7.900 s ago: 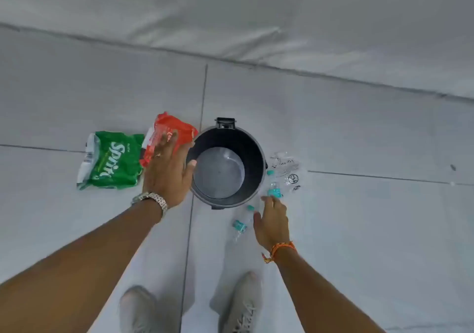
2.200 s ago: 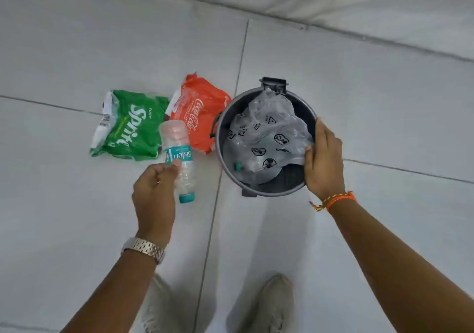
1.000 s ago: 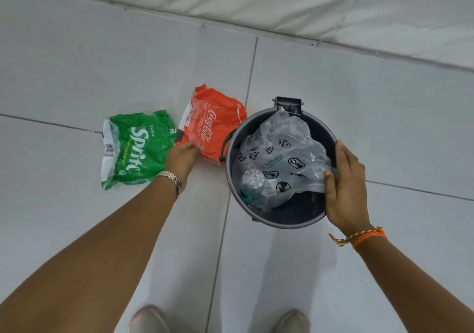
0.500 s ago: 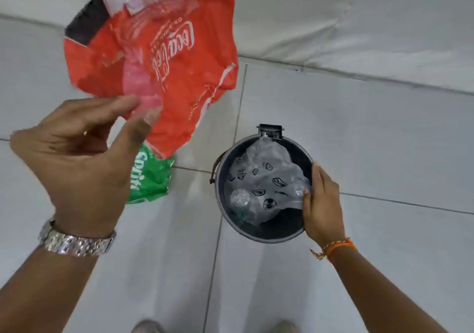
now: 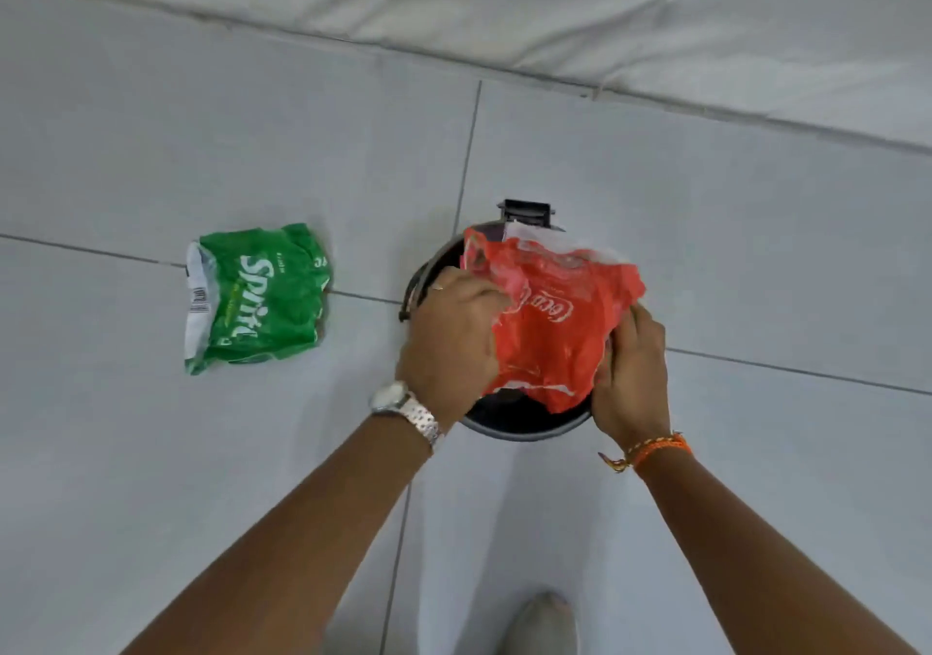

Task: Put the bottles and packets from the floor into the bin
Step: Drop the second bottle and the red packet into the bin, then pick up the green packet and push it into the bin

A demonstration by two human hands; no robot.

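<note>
Change in red packet: half a second ago the red packet (image 5: 549, 311) was held high in the air by the left hand alone; now it sits over the mouth of the bin (image 5: 524, 427), hiding the clear printed plastic that showed inside it.
Change in right hand: earlier it rested on the bin's right rim; now it presses against the packet's right edge.
Left hand (image 5: 454, 342): closed, fingers curled into the packet's left side, gripping it.
Right hand (image 5: 630, 372): fingers bent onto the packet and the bin's rim; a firm grip on the packet cannot be told.
Red packet, material: thin crinkled plastic film, glossy, red with white script and a white strip at its far edge.
Bin: round, dark, smooth rim, with a black hinge block at the far side.
Green packet (image 5: 257, 296): unchanged, flat on the floor (image 5: 151, 453) to the left of the bin, well apart from it; creased green film with white lettering and a white barcode edge.
Floor: large pale glossy tiles with thin dark joints.
Wrists: metal link watch (image 5: 408, 410) on the left, orange thread band (image 5: 655, 448) on the right.
</note>
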